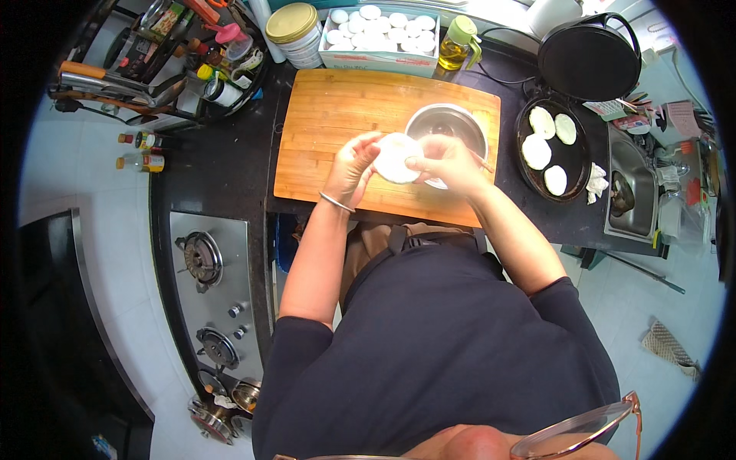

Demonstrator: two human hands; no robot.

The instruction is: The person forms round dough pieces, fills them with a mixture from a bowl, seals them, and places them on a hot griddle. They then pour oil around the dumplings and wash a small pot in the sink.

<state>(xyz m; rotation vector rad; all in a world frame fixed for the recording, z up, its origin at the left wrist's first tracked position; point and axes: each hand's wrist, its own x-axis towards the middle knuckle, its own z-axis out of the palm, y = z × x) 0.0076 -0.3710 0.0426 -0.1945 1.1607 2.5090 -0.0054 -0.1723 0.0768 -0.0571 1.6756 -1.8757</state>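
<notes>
Between both hands I hold a flat round of white dough (398, 159) over the wooden board (337, 107). My left hand (353, 165), with a bangle at its wrist, grips the round's left edge. The thumb of my right hand (452, 163) lies on the round's right side, its fingers behind. A steel mixing bowl (464, 115) stands on the board just beyond my right hand, which hides part of it. To the right, an open electric griddle (579, 165) carries several pale dough rounds (537, 152) in its lower pan.
Along the board's far side stand a tub with a gold lid (292, 23), a box of eggs (379, 61) and an oil bottle (458, 44). A sink (632, 184) lies at the far right, with a crumpled tissue (596, 184) beside the griddle. At left is a gas hob (218, 291).
</notes>
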